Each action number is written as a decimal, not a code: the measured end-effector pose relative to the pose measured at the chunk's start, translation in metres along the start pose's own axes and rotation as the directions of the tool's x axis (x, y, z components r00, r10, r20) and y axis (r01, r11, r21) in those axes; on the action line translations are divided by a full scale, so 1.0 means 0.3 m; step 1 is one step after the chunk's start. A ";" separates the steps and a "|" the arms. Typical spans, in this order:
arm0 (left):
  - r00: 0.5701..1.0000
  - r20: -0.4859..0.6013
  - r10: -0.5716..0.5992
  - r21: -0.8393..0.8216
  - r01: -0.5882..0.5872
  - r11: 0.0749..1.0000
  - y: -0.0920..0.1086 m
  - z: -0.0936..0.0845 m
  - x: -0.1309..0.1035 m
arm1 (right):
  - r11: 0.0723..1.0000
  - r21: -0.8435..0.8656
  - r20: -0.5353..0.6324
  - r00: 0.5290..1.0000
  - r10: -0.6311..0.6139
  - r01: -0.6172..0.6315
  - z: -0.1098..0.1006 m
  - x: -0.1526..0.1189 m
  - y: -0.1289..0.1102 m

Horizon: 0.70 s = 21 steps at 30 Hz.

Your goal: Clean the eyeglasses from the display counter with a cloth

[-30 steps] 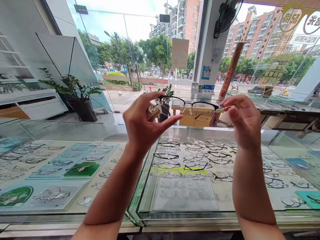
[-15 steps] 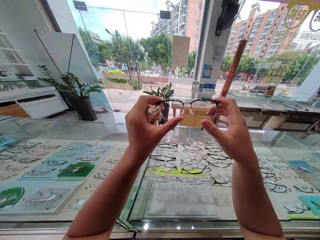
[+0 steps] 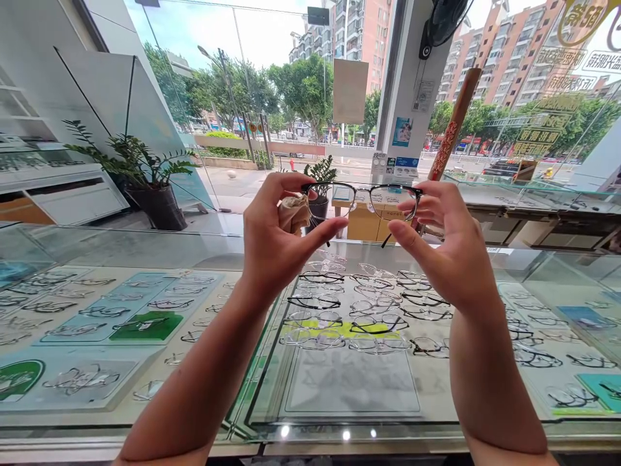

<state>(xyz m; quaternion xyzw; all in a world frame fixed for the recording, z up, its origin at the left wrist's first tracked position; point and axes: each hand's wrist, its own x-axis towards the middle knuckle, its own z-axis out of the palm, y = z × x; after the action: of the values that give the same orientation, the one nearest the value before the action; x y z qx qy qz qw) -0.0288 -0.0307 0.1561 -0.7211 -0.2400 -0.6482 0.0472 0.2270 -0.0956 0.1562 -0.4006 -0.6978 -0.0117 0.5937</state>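
Raised above the glass counter is a pair of eyeglasses (image 3: 362,190) with dark upper rims and clear lenses, its front facing away and its temple tips pointing down toward me. My left hand (image 3: 279,226) grips the left end of the frame and also keeps a crumpled beige cloth (image 3: 294,213) tucked in its fingers. At the opposite end, my right hand (image 3: 444,243) has the frame's right side between fingers and thumb. Both thumbs sit below the lenses, apart from each other. Some fingertips are hidden behind the frame.
Below the hands, a glass display case (image 3: 359,421) holds rows of eyeglasses (image 3: 320,301). More frames lie on blue and green mats (image 3: 148,325) at left. Potted plants (image 3: 158,207), a yellow cabinet (image 3: 361,226) and a slanted wooden post (image 3: 453,126) stand beyond, before large windows.
The eyeglasses have tipped slightly and risen a little in view, so both temple tips now show below. More of the beige cloth is visible. Both hands keep their hold.
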 end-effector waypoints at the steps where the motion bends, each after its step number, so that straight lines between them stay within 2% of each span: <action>1: 1.000 0.004 0.005 0.000 -0.005 1.000 -0.001 0.000 0.000 | 1.000 0.004 -0.002 1.000 0.000 0.000 -0.001 0.000 0.001; 6: 1.000 0.008 0.005 0.026 -0.005 1.000 0.003 -0.002 -0.002 | 0.997 0.078 -0.006 1.000 -0.011 0.012 -0.001 -0.003 0.006; 10: 1.000 -0.016 0.004 0.051 -0.003 0.999 0.010 -0.002 -0.004 | 0.998 0.068 -0.005 1.000 -0.004 0.005 -0.001 -0.003 0.004; 16: 0.997 -0.051 -0.055 0.001 0.055 0.998 0.003 0.012 -0.013 | 0.998 0.055 -0.013 1.000 -0.014 0.015 0.000 -0.004 0.005; 21: 0.998 -0.056 -0.035 0.043 0.037 0.998 0.007 0.017 -0.018 | 0.997 0.079 -0.039 0.999 -0.006 0.009 0.009 -0.007 0.013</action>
<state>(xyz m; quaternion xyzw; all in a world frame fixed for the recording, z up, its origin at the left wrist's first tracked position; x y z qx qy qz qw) -0.0235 -0.0321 0.1508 -0.6972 -0.2659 -0.6632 0.0581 0.2270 -0.0930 0.1519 -0.3740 -0.6877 0.0061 0.6222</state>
